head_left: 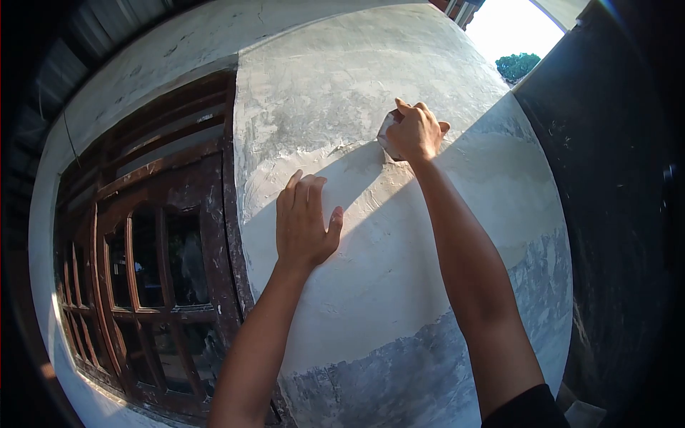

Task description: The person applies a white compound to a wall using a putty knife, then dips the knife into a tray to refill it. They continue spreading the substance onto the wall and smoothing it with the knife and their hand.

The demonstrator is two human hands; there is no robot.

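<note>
In front of me a wall (342, 307) carries rough white plaster over grey patches, with a pale smeared band across its middle. My right hand (416, 132) is raised high and closed around a putty scraper (387, 135) smeared with white, its edge at the wall surface. Much of the scraper is hidden behind my fingers. Lower and to the left, my left hand (307, 221) is held up with its fingers apart, palm toward the wall and nothing in it. White residue marks its thumb.
On the left, a dark brown wooden window frame (157, 314) with glass panes is set into the wall. A dark upright surface (614, 214) borders the right side. Bright sky and a green tree (516, 67) show at the upper right.
</note>
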